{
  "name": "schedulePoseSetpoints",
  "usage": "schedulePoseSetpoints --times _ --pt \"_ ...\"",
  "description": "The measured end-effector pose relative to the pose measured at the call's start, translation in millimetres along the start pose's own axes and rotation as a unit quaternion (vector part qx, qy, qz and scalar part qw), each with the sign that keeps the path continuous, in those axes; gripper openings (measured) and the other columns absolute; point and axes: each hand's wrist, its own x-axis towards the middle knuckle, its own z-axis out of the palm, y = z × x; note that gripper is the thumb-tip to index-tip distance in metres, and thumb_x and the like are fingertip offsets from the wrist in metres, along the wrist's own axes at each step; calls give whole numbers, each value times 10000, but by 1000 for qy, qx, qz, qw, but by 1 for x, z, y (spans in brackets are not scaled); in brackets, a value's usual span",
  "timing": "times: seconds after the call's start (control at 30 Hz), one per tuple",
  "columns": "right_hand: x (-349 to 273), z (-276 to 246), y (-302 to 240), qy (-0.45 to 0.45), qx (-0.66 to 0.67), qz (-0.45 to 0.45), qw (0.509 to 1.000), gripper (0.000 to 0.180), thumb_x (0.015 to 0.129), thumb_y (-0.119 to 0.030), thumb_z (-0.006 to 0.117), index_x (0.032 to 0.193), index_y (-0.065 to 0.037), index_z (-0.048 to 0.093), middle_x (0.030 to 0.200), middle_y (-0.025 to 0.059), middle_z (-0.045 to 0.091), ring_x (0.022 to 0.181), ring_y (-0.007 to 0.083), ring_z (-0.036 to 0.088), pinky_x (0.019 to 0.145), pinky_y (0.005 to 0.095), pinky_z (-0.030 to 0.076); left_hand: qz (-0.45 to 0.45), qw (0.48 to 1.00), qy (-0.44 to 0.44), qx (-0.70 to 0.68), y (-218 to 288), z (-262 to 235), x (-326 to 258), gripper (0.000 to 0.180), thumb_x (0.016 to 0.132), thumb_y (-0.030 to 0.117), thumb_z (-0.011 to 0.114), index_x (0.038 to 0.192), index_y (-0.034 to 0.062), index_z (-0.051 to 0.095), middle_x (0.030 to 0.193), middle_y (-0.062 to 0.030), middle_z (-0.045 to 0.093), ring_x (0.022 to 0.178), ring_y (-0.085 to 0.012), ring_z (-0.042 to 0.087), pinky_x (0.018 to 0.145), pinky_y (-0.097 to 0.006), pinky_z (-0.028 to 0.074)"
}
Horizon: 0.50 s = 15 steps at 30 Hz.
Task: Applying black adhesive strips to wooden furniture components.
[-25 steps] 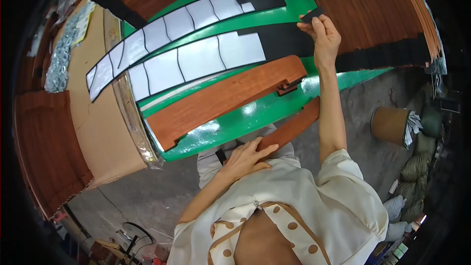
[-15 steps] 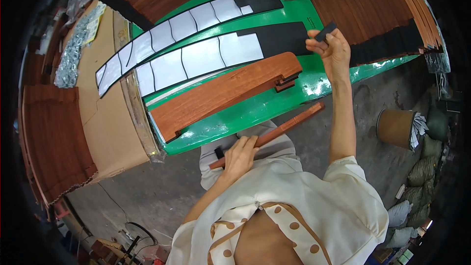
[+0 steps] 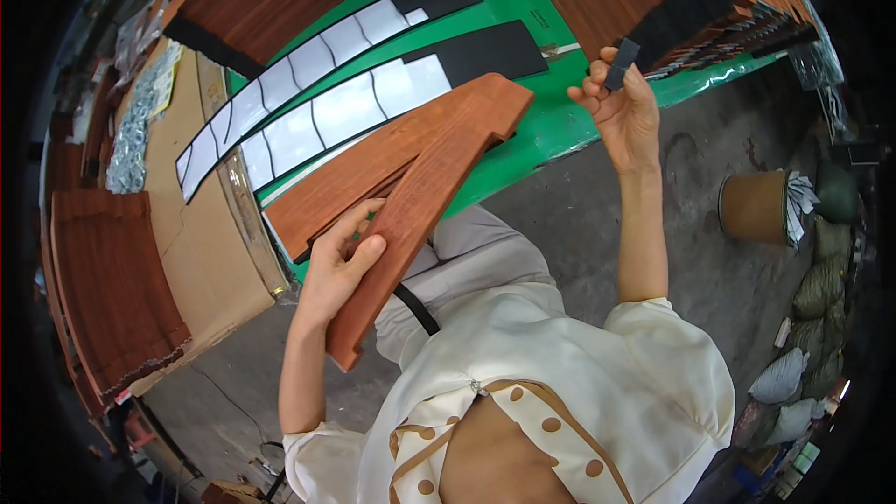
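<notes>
My left hand [image 3: 334,269] is closed around the lower part of a reddish-brown wooden board [image 3: 425,201], thumb on its broad face. The board is tilted, its notched upper end overlapping the green tabletop. A similar wooden board [image 3: 369,145] lies behind it on the table, partly hidden. Out to the right, my right hand [image 3: 631,126] pinches a small black block-like piece [image 3: 623,61] between thumb and fingers; its material is hard to tell. Beyond the boards lie two long black curved strips [image 3: 499,56], largely covered with white backing pieces.
The green table [image 3: 504,173] carries stacks of brown wooden boards [image 3: 621,0] at the back. To the left are cardboard [image 3: 210,233], clear bubble wrap [image 3: 131,145] and another stack of brown pieces [image 3: 112,271]. A brown bin [image 3: 751,205] with white scraps stands on the floor at right.
My left hand has raised the board from my lap toward the table and turned its broad face up. The black piece in my right hand now stands more upright. The view has shifted slightly.
</notes>
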Motion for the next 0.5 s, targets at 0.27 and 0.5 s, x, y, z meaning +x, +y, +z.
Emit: schedulePoseSetpoints --times 0.27,0.5 --pt "-48 17 46 -87 -7 92 992 217 838 -88 503 1024 19 541 857 93 610 836 197 615 951 452 452 -89 967 -186 -152 9 14 6 1085 524 487 835 1380 67 319 949 -62 490 752 -129 520 636 -238 398" --pt "-49 48 76 -201 -54 75 975 257 860 -79 524 1096 14 567 906 61 626 859 113 587 782 264 470 -60 986 -155 -19 42 -4 25 751 671 171 651 1359 5 401 985 -55 475 873 -208 552 740 -328 456"
